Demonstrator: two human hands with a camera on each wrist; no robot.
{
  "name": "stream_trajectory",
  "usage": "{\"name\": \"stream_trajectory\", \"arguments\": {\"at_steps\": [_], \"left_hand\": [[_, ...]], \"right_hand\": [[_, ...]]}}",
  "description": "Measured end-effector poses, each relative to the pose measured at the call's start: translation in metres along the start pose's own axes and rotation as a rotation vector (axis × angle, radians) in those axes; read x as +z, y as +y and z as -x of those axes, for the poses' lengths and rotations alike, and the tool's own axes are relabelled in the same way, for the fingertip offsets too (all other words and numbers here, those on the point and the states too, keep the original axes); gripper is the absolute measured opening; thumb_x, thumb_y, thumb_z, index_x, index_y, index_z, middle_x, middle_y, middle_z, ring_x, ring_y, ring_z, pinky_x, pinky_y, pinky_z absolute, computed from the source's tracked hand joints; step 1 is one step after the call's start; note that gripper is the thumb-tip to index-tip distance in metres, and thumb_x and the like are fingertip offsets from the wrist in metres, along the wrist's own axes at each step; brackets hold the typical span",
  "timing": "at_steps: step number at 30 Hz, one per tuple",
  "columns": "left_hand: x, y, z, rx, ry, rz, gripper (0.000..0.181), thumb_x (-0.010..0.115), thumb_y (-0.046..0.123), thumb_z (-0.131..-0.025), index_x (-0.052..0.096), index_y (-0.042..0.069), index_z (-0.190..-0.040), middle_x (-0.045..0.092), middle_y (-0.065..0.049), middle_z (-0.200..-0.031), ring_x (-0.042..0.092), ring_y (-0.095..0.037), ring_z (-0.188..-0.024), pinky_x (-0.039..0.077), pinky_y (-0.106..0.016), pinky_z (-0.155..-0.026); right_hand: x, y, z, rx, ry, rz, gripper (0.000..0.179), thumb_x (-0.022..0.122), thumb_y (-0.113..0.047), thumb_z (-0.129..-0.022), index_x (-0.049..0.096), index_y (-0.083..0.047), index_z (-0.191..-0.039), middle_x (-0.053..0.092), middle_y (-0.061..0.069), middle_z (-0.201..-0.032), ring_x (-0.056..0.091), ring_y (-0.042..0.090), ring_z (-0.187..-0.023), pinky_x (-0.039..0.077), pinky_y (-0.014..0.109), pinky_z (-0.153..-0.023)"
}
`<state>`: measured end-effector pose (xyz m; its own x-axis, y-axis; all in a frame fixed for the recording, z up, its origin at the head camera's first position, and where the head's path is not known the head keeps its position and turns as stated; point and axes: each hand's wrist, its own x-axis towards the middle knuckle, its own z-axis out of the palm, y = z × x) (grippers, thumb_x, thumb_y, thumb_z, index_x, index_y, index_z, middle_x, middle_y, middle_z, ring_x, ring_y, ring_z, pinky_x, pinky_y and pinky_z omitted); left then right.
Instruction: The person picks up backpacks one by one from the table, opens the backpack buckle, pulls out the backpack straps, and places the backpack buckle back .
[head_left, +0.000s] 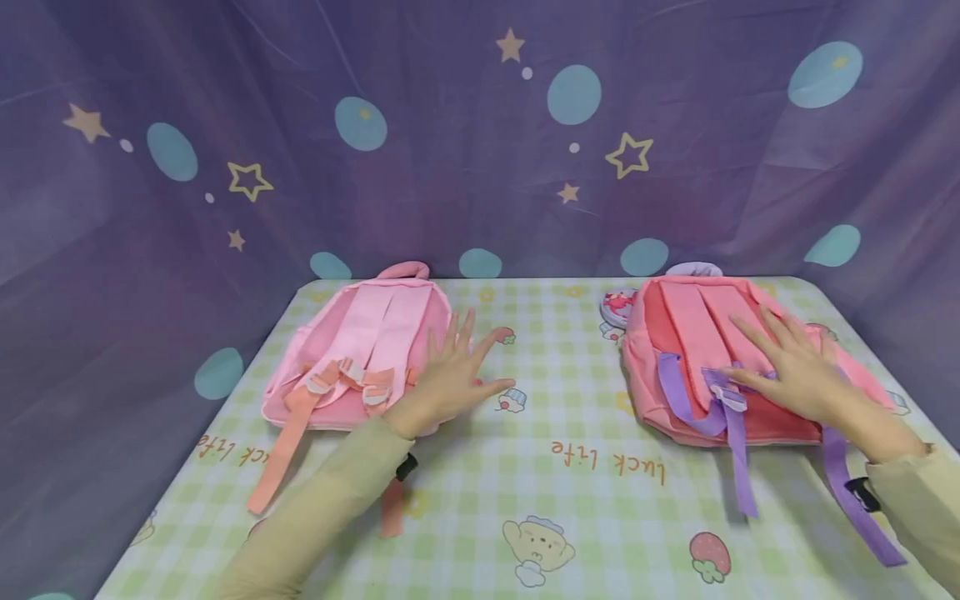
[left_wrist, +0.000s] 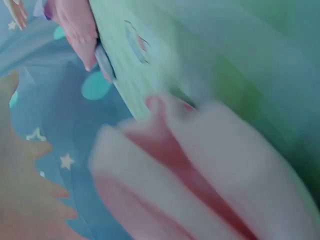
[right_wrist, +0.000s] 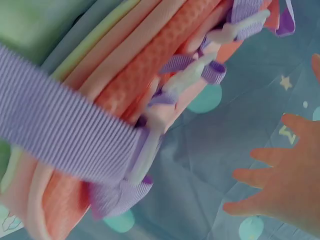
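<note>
Your left hand (head_left: 450, 375) is spread, fingers forward, by the right edge of the pink bag (head_left: 367, 321); your right hand (head_left: 808, 382), also spread, over the coral bag (head_left: 686, 312). Two bags, straps (head_left: 285, 458) up, one table (head_left: 615, 533).

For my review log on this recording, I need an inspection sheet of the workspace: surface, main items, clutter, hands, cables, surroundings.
Surface: table with a green-and-white checked, cartoon-printed top.
Main items: pink backpack with orange straps at left; coral backpack with purple straps at right; both lie straps up.
Clutter: small round item with a red print beside the coral backpack; whether it is attached is unclear.
Hands: left hand at the pink backpack's right edge, contact unclear; right hand over the coral backpack; both have fingers spread.
Cables: nothing seen.
Surroundings: purple curtain with stars and teal ovals.
</note>
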<state>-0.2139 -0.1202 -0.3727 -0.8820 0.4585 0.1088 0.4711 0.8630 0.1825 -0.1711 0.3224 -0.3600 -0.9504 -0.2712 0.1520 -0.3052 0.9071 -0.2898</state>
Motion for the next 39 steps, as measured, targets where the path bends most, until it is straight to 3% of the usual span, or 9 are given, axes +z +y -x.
{"name": "stream_trajectory", "arguments": {"at_steps": [7, 16, 21, 32, 39], "left_hand": [[0.003, 0.027, -0.015, 0.067, -0.013, 0.013, 0.077, 0.052, 0.06, -0.087, 0.027, 0.023, -0.149, 0.001, -0.018, -0.157, -0.007, -0.036, -0.143, -0.003, -0.065, -0.107], [0.009, 0.06, -0.028, 0.2, -0.018, 0.042, 0.072, 0.056, 0.053, -0.088, 0.032, 0.017, -0.147, 0.012, -0.02, -0.155, 0.006, -0.038, -0.143, 0.009, -0.063, -0.109], [0.013, 0.077, -0.032, 0.272, -0.034, 0.06, 0.07, 0.057, 0.048, -0.09, 0.032, 0.017, -0.147, 0.016, -0.018, -0.155, 0.009, -0.035, -0.143, 0.011, -0.059, -0.111], [0.022, 0.113, -0.047, 0.364, -0.061, 0.07, 0.066, 0.055, 0.045, -0.092, 0.033, 0.013, -0.146, 0.024, -0.016, -0.153, 0.021, -0.031, -0.141, 0.018, -0.048, -0.113], [0.033, 0.137, -0.052, 0.412, -0.07, 0.052, 0.063, 0.054, 0.046, -0.093, 0.037, 0.012, -0.144, 0.028, -0.015, -0.151, 0.026, -0.025, -0.14, 0.023, -0.04, -0.112]], "right_hand": [[-0.008, 0.019, 0.006, 0.028, -0.002, -0.077, 0.078, 0.057, -0.037, -0.091, 0.015, -0.011, -0.151, 0.012, 0.038, -0.146, 0.014, 0.06, -0.129, 0.0, 0.074, -0.098], [-0.012, 0.047, 0.013, 0.085, 0.004, -0.184, 0.074, 0.054, -0.03, -0.093, 0.015, -0.001, -0.149, 0.016, 0.045, -0.139, 0.013, 0.062, -0.128, 0.009, 0.074, -0.098], [-0.015, 0.063, 0.019, 0.173, -0.014, -0.233, 0.073, 0.052, -0.032, -0.095, 0.015, 0.004, -0.147, 0.019, 0.043, -0.14, 0.014, 0.063, -0.126, 0.012, 0.076, -0.095], [-0.017, 0.092, 0.03, 0.275, -0.053, -0.248, 0.069, 0.047, -0.04, -0.096, 0.017, -0.007, -0.149, 0.027, 0.049, -0.131, 0.027, 0.068, -0.112, 0.026, 0.074, -0.081], [-0.014, 0.104, 0.036, 0.329, -0.067, -0.223, 0.073, 0.046, -0.042, -0.095, 0.023, 0.012, -0.139, 0.026, 0.052, -0.126, 0.03, 0.067, -0.109, 0.03, 0.074, -0.082]]}}
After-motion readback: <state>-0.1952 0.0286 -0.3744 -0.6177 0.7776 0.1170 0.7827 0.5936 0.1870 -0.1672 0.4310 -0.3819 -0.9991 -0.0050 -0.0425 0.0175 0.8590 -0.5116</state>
